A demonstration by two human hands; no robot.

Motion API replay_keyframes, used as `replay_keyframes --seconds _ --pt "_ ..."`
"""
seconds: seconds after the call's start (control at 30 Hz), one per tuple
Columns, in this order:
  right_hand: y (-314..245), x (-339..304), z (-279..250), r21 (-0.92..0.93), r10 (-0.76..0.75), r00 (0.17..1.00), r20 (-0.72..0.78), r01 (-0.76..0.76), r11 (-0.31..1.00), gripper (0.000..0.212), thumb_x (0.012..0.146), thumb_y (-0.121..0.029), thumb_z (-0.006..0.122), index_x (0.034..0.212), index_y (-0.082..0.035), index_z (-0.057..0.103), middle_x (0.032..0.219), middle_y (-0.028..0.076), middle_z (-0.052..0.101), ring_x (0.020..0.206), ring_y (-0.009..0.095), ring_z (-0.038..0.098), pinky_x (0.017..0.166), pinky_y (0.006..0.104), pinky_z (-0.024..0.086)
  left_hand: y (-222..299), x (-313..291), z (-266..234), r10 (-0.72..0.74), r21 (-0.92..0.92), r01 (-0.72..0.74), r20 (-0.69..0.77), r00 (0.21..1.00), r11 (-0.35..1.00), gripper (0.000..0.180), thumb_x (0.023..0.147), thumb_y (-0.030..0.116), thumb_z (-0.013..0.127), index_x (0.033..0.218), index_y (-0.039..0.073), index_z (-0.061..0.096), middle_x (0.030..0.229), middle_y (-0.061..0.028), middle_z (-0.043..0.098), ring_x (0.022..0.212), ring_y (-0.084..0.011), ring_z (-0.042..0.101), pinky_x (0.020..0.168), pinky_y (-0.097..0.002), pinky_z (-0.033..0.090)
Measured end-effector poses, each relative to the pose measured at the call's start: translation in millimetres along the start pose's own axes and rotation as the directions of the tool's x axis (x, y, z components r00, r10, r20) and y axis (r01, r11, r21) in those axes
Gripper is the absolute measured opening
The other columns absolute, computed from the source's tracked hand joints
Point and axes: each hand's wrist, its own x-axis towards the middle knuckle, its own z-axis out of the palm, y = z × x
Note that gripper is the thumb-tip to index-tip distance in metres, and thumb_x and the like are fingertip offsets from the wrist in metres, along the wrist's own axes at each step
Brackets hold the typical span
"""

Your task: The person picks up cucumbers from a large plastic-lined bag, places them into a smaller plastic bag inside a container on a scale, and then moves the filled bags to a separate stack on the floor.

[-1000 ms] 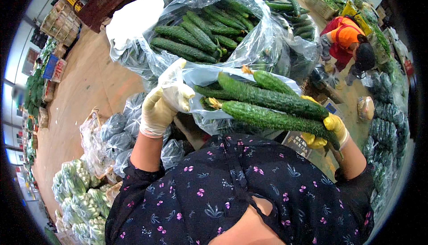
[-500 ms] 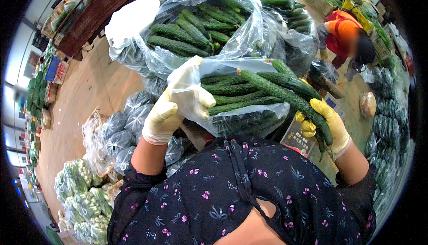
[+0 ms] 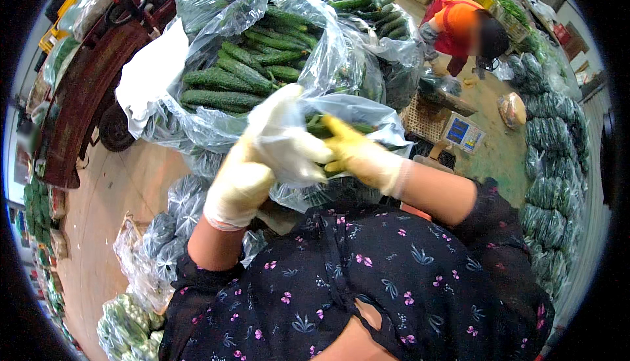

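Observation:
A clear plastic bag (image 3: 387, 123) of cucumbers (image 3: 361, 127) is in front of my chest, its contents mostly covered by my hands. My left hand (image 3: 246, 170), in a cream glove, is closed on the near-left edge of the bag's mouth, with film stretched over its fingers. From the right, my right hand (image 3: 367, 161), in a yellow-stained glove, reaches over the bag's mouth. Its fingers are stretched and apart, over the cucumbers beside my left fingertips; its palm is hidden. Just beyond stands a larger open bag full of cucumbers (image 3: 239, 72).
A white sheet (image 3: 149, 79) hangs over the large bag's left side. On the right are a scale display (image 3: 464, 131), a woven crate (image 3: 420, 117) and stacked bagged greens (image 3: 548, 154). A person in orange (image 3: 459, 23) bends at the far right. Bagged vegetables (image 3: 131, 321) lie at lower left.
My right hand has swung left from beside the bag to over its mouth. The cucumbers it held no longer show in it. My left hand keeps the bag's edge; my view has turned right.

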Motion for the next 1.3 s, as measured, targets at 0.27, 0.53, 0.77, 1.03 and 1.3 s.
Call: replay_keyframes --seconds 0.27,0.53,0.77,1.03,1.3 --pt "-7 -5 -68 -0.81 -0.01 0.997 0.082 0.073 0.582 0.047 0.087 -0.023 0.061 0.13 -0.008 0.055 0.114 0.017 0.064 0.105 0.028 0.061 0.093 0.0348 0.046 -3 -43 -86 0.038 -0.283 -0.135 -0.323 0.946 0.95 0.084 0.082 0.046 0.059 0.143 -0.005 0.031 0.093 -0.0153 0.064 0.08 -0.0223 0.061 0.073 -0.0344 0.051" --pt "-80 -15 -83 -0.976 -0.512 0.833 -0.209 -0.145 0.162 0.056 0.08 -0.015 0.063 0.133 -0.01 0.047 0.116 0.023 0.057 0.11 0.041 0.053 0.097 0.0436 0.043 5 -11 -86 -0.016 -0.056 0.009 -0.129 0.992 0.998 0.072 0.084 0.033 0.061 0.141 -0.001 0.034 0.083 -0.0101 0.063 0.069 -0.0157 0.06 0.062 -0.0257 0.048" --pt "-107 -46 -45 -0.88 -0.657 0.68 -0.325 0.037 0.474 0.069 0.081 -0.014 0.065 0.144 -0.012 0.037 0.133 0.023 0.051 0.126 0.036 0.047 0.104 0.0371 0.038 18 -17 -78 0.064 -0.112 -0.076 -0.107 0.992 0.991 0.079 0.079 0.042 0.062 0.14 0.0 0.035 0.088 -0.0117 0.064 0.069 -0.0151 0.058 0.063 -0.0224 0.044" --pt "-41 -2 -62 -0.981 -0.48 0.872 0.097 0.165 0.101 0.056 0.073 -0.01 0.069 0.126 -0.015 0.053 0.099 0.016 0.063 0.093 0.035 0.063 0.082 0.0415 0.05 8 -3 -71 0.005 -0.127 -0.016 -0.085 0.996 0.992 0.08 0.082 0.048 0.055 0.142 0.001 0.032 0.105 -0.0189 0.064 0.072 -0.0169 0.06 0.067 -0.0271 0.049" --pt "-8 28 10 -0.981 -0.238 0.953 0.188 0.193 -0.003 0.058 0.066 -0.021 0.072 0.122 -0.017 0.057 0.109 0.016 0.057 0.102 0.036 0.057 0.083 0.0468 0.047 0 -22 -56 -0.013 -0.314 0.025 0.04 0.999 0.949 0.081 0.084 0.036 0.061 0.146 0.003 0.019 0.109 -0.0187 0.061 0.072 -0.0176 0.06 0.057 -0.0317 0.054"
